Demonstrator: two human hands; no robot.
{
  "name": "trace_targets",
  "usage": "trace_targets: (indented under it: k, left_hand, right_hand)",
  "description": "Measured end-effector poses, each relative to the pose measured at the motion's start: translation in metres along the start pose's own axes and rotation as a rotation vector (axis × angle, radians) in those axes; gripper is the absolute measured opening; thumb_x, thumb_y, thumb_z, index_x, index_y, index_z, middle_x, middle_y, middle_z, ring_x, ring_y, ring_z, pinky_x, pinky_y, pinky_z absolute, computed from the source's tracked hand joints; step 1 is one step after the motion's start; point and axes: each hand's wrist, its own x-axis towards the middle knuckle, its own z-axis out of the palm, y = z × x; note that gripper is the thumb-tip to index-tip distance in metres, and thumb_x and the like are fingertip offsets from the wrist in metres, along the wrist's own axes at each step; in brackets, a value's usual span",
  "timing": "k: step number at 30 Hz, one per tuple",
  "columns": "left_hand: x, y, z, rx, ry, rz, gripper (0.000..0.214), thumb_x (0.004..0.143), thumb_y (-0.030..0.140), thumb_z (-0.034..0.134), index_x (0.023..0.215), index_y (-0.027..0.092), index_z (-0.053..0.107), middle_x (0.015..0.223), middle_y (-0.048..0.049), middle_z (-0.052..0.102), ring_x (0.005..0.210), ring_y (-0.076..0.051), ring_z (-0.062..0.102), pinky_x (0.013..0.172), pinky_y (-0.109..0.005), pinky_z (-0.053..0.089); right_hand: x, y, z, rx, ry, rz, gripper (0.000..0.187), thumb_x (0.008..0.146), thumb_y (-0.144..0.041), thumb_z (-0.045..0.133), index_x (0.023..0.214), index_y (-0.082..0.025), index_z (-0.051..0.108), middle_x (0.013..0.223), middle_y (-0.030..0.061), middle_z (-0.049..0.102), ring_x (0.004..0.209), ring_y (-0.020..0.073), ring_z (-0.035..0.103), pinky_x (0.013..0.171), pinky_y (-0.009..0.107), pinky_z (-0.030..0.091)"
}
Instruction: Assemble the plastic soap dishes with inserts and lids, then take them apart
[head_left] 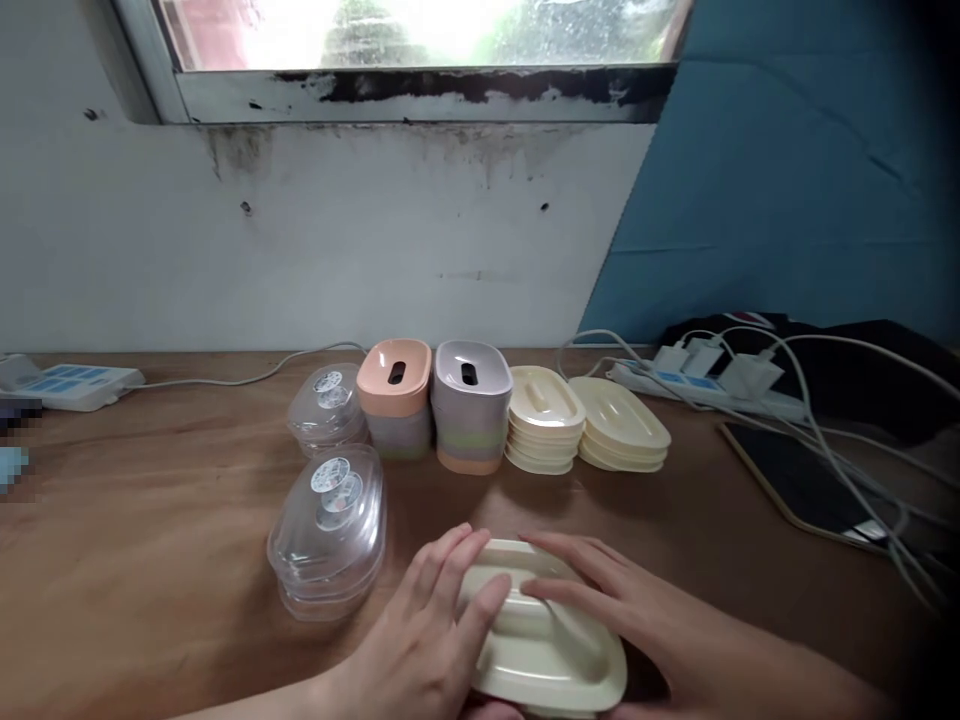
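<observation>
A cream plastic tray (551,665), rounded and with a long raised ridge, lies near the front edge of the view. My left hand (431,625) grips its left side, thumb on top and fingers along the rim. From the right, my right hand (634,610) holds the far and right edges, with its thumb hidden or partly below. More layers seem to show under the tray's near edge. Behind it stand two stacks of similar cream trays, a taller stack (546,420) and a lower stack (626,425).
Left are stacked clear plastic covers (330,540) with more clear covers (326,405) behind. An orange-topped stack (395,395) and a lilac-topped stack (472,400) stand beside them. A phone (802,480), cables and a power strip (772,403) lie right; another strip (82,385) is left.
</observation>
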Motion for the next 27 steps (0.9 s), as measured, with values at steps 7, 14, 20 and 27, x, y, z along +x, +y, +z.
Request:
trace_targets:
  k: [7,14,20,27]
  left_hand:
    - [-0.004,0.003,-0.007,-0.009,0.082,-0.023,0.069,0.078,0.028,0.053,0.138,0.014,0.022,0.142,-0.0207,0.022,0.13,-0.035,0.027,0.097,-0.047,0.04]
    - [-0.004,0.005,-0.008,-0.026,0.066,-0.007,0.067,0.07,0.015,0.051,0.133,0.017,0.029,0.14,-0.0188,0.027,0.129,-0.033,0.03,0.096,-0.045,0.041]
    - [-0.008,0.004,-0.006,-0.014,0.023,-0.053,0.069,0.066,0.014,0.053,0.131,0.019,0.028,0.14,-0.0184,0.028,0.128,-0.034,0.032,0.095,-0.047,0.041]
    - [-0.007,0.002,0.002,-0.003,0.012,-0.052,0.065,0.065,0.015,0.052,0.126,0.018,0.031,0.139,-0.0193,0.028,0.126,-0.034,0.033,0.094,-0.047,0.042]
  right_hand:
    - [-0.05,0.023,-0.012,0.001,0.328,0.276,0.079,0.071,-0.039,0.064,0.136,-0.036,0.019,0.135,0.0077,0.043,0.12,0.0308,0.049,0.093,0.037,0.049]
    - [-0.028,0.082,-0.056,-0.345,0.807,0.722,0.064,0.08,-0.057,0.046,0.128,-0.017,0.036,0.123,0.0217,0.046,0.117,0.0386,0.044,0.096,0.05,0.04]
    - [-0.006,0.119,-0.032,-0.404,0.687,0.736,0.065,0.074,-0.064,0.048,0.119,-0.016,0.047,0.111,0.0176,0.05,0.107,0.0395,0.051,0.085,0.054,0.045]
    - [-0.008,0.12,-0.02,-0.344,0.762,0.687,0.078,0.075,-0.06,0.05,0.133,-0.012,0.03,0.129,0.0212,0.039,0.125,0.0386,0.034,0.1,0.054,0.034]
